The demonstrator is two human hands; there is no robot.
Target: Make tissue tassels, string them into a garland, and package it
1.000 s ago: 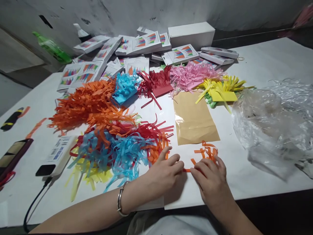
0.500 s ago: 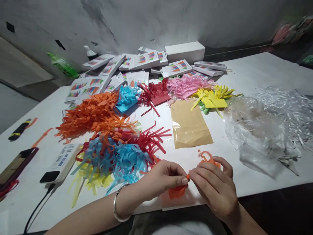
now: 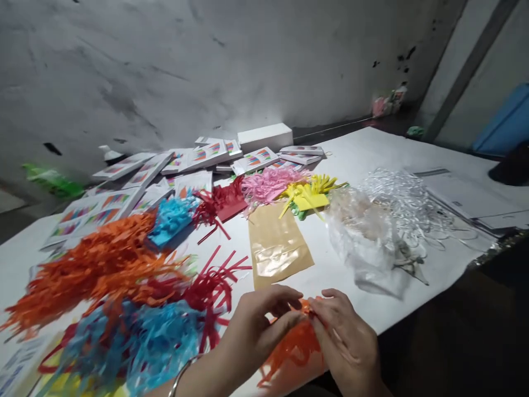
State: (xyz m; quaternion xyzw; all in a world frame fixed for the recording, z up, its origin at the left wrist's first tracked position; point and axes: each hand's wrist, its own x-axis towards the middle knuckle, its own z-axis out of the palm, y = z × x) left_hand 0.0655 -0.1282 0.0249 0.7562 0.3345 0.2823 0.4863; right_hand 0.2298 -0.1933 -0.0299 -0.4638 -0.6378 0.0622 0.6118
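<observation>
A bundle of thin orange cut-paper strips (image 3: 295,344) is held at the near edge of the white table (image 3: 372,160), between both hands. It is pinched at its top by the fingertips of the left hand (image 3: 256,328) and the right hand (image 3: 345,342), which are pressed close together. The strips are seen hanging down, crumpled and curling, just below the glossy tan paper pouch (image 3: 276,251).

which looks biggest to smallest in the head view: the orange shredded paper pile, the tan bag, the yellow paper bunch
1. orange shredded paper pile
2. tan bag
3. yellow paper bunch
The pile lies nearer the camera, which exaggerates its size; the bunch lies farthest.
</observation>
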